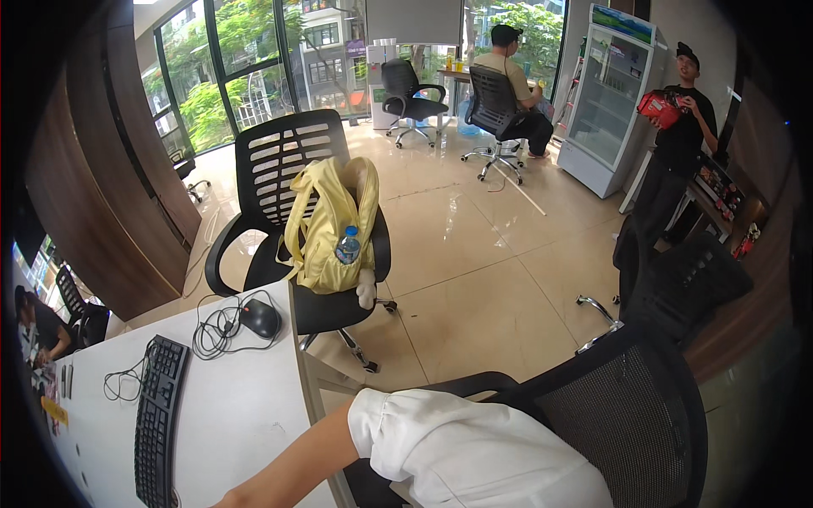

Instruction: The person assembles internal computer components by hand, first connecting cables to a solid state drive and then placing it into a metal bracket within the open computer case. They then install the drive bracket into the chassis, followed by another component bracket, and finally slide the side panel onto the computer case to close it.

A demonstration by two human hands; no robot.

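Note:
One arm of mine, most likely the right, shows as a white sleeve and bare forearm along the lower edge. It reaches toward the white desk; its hand lies outside the picture. My other hand is out of sight too. Nearest the forearm, a black keyboard rests on the desk. Beyond it sits a black mouse with its cable loosely coiled beside it. Past the desk, a yellow backpack stands on an office chair, a small water bottle in its side pocket.
Close on the right is a mesh chair back, with another black chair behind it. A person standing holds a red bag near a glass-door fridge. Another person sits farther back. A stick lies on the tiled floor.

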